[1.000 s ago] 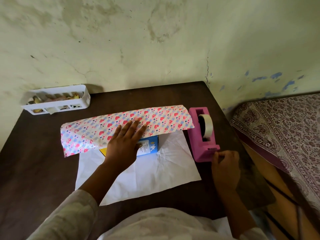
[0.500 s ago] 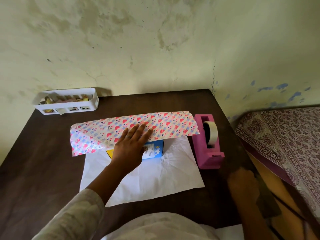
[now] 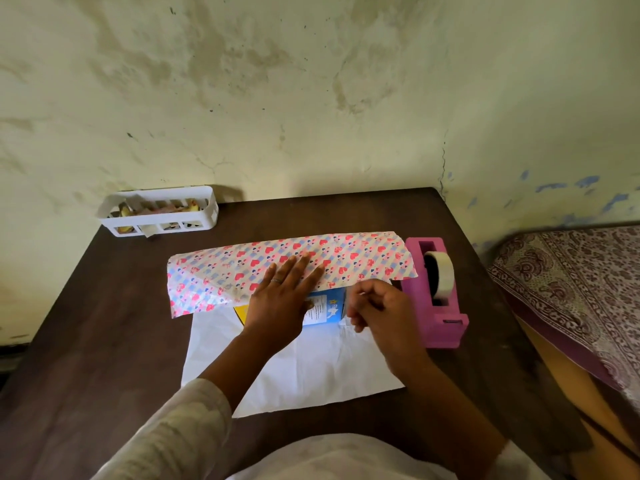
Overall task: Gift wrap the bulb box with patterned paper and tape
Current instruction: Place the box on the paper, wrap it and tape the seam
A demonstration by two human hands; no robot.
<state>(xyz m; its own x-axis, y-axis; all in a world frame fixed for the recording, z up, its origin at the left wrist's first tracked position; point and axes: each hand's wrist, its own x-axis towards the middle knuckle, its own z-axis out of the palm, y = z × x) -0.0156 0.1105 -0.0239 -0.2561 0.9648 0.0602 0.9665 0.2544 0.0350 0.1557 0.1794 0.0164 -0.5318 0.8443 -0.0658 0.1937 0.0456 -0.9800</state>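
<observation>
a stained, cracked wall is seen behind a dark wooden table (image 3: 104, 323), with a patterned bedspread (image 3: 571, 289) at the right edge. one sheet of wrapping paper (image 3: 294, 368) lies on the table, white side up near the person, and its far part, printed with hearts, is folded toward the person over one bulb box (image 3: 327, 308). only the blue and yellow near face of the box is left showing, at the middle of the table.

the fold is pressed down on top of the box by the left hand (image 3: 282, 303), laid flat with fingers straight and close together. the right hand (image 3: 377, 311) is held just beside the box's right end, fingers curled with tips pinched together; whether a strip of tape is held there cannot be told.

one pink tape dispenser (image 3: 434, 296) with one roll of tape (image 3: 440, 277) stands just right of the paper. one white basket (image 3: 159, 211) of small items, too small to tell, sits at the far left by the wall.

judged risks: if the left hand's pressure is eased before tape is fixed, the fold could spring back off the box. a small strip could stick to the fingers or be laid crooked. the long overhanging ends could crease or tear if dragged.
</observation>
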